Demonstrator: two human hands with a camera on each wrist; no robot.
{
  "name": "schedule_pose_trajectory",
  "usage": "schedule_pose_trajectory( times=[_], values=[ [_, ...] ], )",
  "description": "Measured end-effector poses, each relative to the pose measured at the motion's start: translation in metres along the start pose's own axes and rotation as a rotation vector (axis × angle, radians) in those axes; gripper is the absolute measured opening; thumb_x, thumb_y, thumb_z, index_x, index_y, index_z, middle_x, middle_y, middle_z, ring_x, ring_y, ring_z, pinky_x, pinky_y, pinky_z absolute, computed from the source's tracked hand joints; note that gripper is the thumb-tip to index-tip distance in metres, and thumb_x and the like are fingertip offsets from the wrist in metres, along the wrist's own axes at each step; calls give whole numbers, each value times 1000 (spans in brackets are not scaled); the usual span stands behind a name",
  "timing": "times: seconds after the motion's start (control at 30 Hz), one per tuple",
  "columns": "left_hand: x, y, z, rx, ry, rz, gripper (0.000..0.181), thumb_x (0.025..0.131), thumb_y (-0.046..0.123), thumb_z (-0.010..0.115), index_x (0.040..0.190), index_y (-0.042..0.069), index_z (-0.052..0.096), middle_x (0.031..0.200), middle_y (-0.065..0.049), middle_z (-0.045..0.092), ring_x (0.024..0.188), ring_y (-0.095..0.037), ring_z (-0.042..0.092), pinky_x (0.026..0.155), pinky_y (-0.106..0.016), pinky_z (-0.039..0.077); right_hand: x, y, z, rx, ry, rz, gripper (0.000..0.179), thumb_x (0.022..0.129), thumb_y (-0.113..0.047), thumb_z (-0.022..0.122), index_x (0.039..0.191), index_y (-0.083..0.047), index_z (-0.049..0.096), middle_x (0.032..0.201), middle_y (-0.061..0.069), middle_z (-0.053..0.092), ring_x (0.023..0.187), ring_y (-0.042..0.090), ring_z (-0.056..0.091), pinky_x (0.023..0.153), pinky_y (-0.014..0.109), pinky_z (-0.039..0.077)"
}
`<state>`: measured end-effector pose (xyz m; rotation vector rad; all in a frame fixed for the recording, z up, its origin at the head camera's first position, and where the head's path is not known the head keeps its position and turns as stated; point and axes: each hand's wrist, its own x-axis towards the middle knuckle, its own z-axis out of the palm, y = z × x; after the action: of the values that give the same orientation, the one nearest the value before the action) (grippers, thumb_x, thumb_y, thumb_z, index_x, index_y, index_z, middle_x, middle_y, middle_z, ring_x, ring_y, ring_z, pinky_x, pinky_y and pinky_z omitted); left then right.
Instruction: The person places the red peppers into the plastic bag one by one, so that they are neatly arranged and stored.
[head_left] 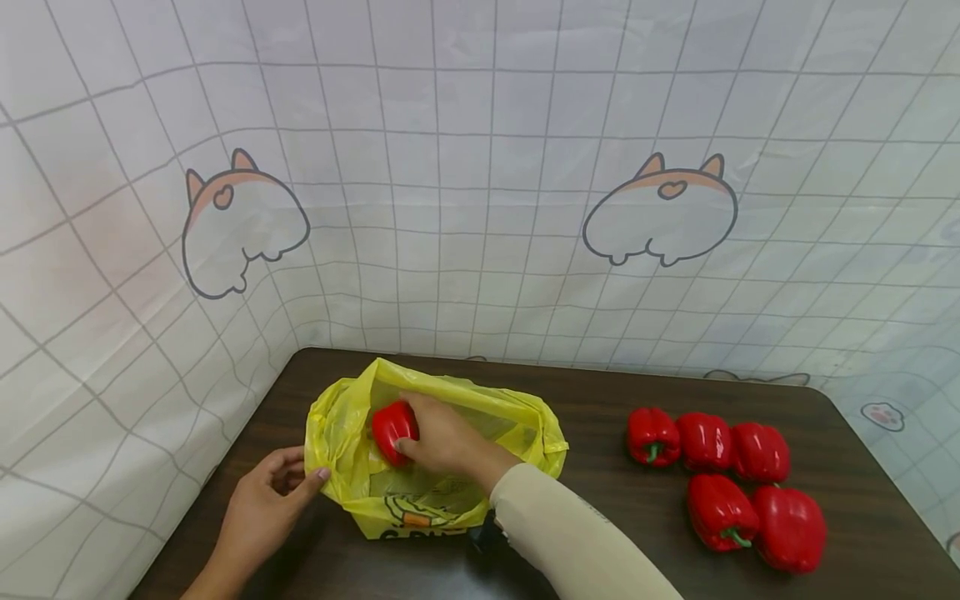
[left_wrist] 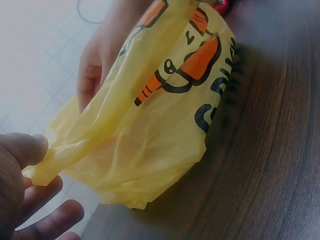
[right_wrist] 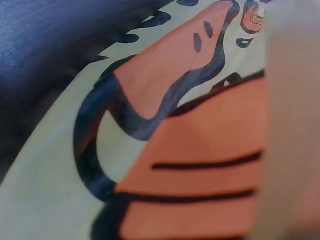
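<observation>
A yellow plastic bag (head_left: 420, 379) with a printed cartoon lies on the table, its mouth spread open. Reaching inside it, my right hand (head_left: 438, 437) grips a red bell pepper (head_left: 390, 432), thumb on the near side. My left hand (head_left: 262, 500) pinches the bag's left rim between thumb and fingers. Close up in the left wrist view, the thumb (left_wrist: 25, 149) presses the gathered edge of the bag (left_wrist: 140, 145). The right wrist view is filled by the bag's orange and black print (right_wrist: 200, 150), and my right hand's fingers are hidden there.
On the right of the dark wooden table (head_left: 585, 500) sit several more red bell peppers, among them one with a green stem (head_left: 652, 435) and a large one (head_left: 790, 529) at the near right. A white grid-patterned curtain (head_left: 465, 208) hangs behind the table.
</observation>
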<state>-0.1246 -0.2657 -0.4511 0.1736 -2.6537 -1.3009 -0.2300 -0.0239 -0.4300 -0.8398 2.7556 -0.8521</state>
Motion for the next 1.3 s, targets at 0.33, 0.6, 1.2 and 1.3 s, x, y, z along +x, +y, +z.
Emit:
schedule_pose_trajectory(
  times=[0.33,0.6,1.2,1.3],
  values=[
    [0,1,0,7,0,-11,57,93,47,76,129,4,64,106,-8,75,90,-17,68,71,-27,53,-7,-2,-10,-17,-33,-21,67,92,-24,78,150,-7,47,139,8,59,118,21,60,92,32,53],
    [1,3,0,2,-14,-35,59,92,47,77,130,4,64,108,-8,74,91,-19,68,71,-27,52,-16,2,-16,-16,-35,34,53,89,-18,82,134,-3,58,115,6,67,100,17,64,86,30,53],
    [0,2,1,6,-4,-24,59,92,48,76,129,5,65,105,-6,75,91,-17,67,72,-26,53,-19,-1,-10,-26,-92,51,51,87,-23,84,125,-9,53,93,-1,64,76,11,58,70,25,51],
    [0,3,1,3,-1,-22,57,92,47,76,129,5,65,105,-6,75,90,-16,67,73,-26,53,-17,-1,-7,-50,-81,52,75,86,-24,86,145,-8,41,97,4,69,80,15,64,74,27,54]
  ],
)
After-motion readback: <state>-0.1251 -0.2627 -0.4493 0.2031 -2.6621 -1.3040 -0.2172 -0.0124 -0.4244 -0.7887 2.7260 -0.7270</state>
